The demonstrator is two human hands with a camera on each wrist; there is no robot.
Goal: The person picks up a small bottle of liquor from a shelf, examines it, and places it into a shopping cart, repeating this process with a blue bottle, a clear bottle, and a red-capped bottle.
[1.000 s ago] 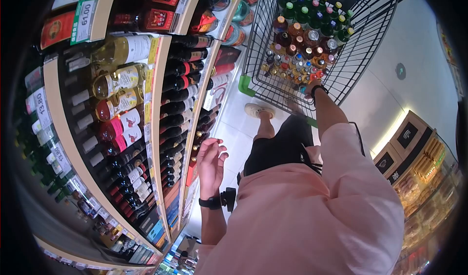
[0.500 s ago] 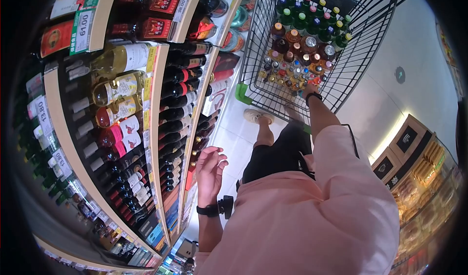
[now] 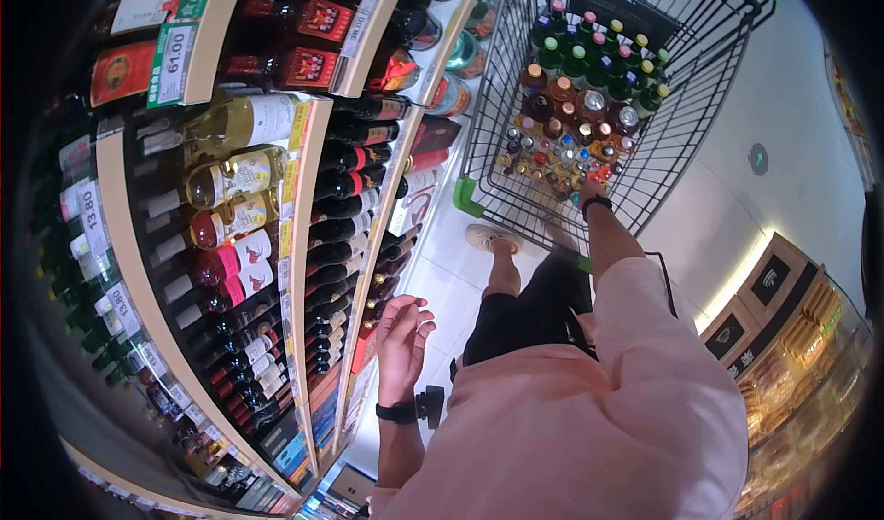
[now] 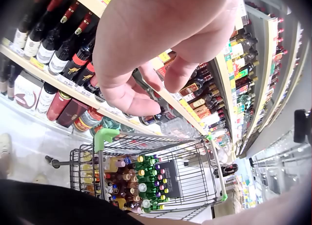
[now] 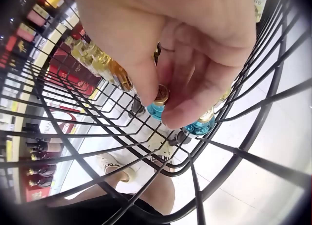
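Note:
In the right wrist view my right hand (image 5: 195, 54) is down inside the shopping cart (image 5: 58, 132), thumb and fingers pinching the gold cap of a small blue bottle (image 5: 156, 111). Another blue bottle (image 5: 200, 125) stands just beside the fingers. The head view puts this hand at the near right corner of a cluster of small bottles (image 3: 543, 165) with coloured caps. My left hand (image 3: 401, 345) hangs beside the wine shelf, fingers loosely bent and holding nothing.
Behind the small bottles are amber bottles (image 3: 537, 107) and green bottles (image 3: 575, 64). Wine bottles (image 3: 235, 175) fill the shelves on the left. A lit display of packaged goods (image 3: 792, 354) stands at the right. My shoe (image 3: 494, 238) is behind the cart.
The head view has shifted slightly, so the shelves and cart sit a little differently in it. My right hand stays at the cart's near corner, and my left hand keeps its loose shape.

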